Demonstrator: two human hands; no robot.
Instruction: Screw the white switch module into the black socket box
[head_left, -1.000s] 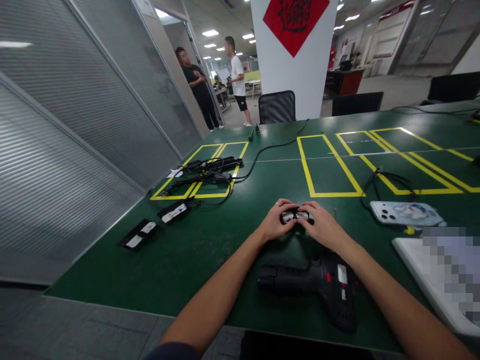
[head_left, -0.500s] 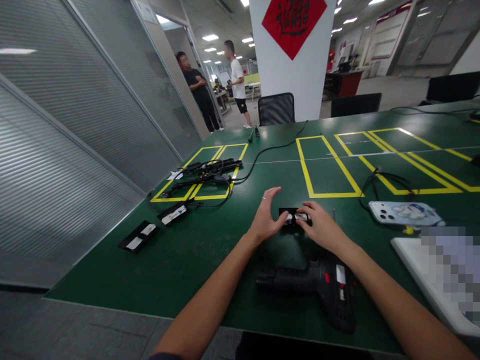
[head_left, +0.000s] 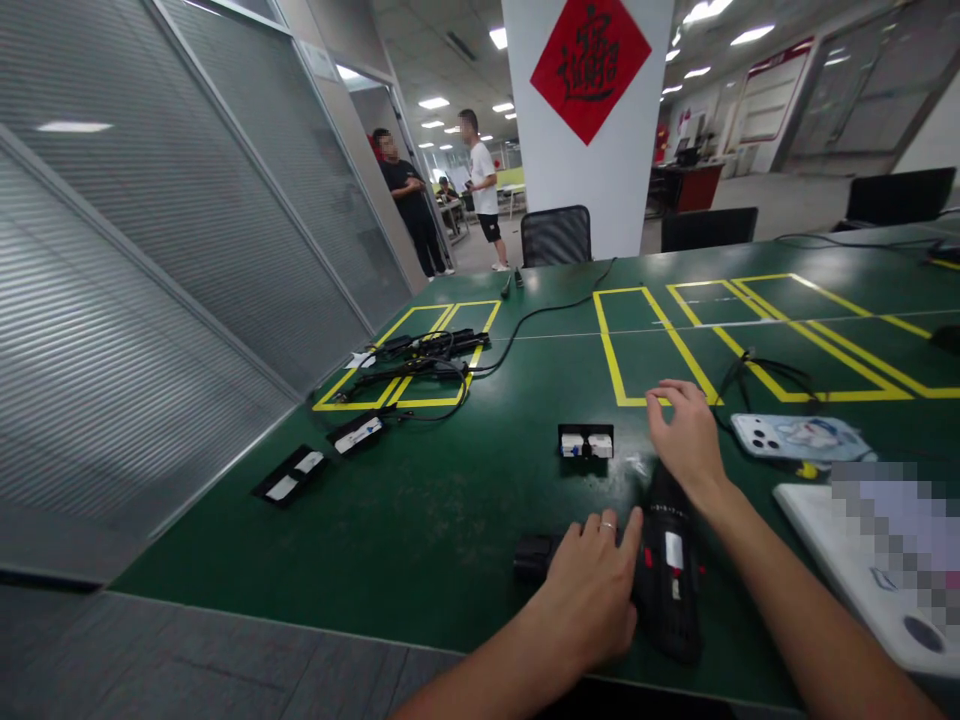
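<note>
A black cordless drill (head_left: 667, 600) lies on its side on the green table, its nose pointing away from me. My left hand (head_left: 592, 590) is over its handle, fingers curled down around it and the index finger stretched toward the drill body. Just beyond the nose, my right hand (head_left: 682, 435) has its thumb and fingers drawn together in a pinch; whatever is between them is hidden. A small black plate (head_left: 586, 428) with two white blocks on it sits untouched, left of my right hand.
Two similar black plates with white pieces, one (head_left: 291, 476) nearer and one (head_left: 356, 434) farther, lie at left. Behind them is a bundle of black cables (head_left: 431, 352) on yellow tape outlines. To the right are a phone (head_left: 802, 438) and a white device (head_left: 810, 540).
Both hands have let go of the small black plate. My left hand has come down onto the drill's handle, and my right hand has shifted right, beyond the drill's nose.
</note>
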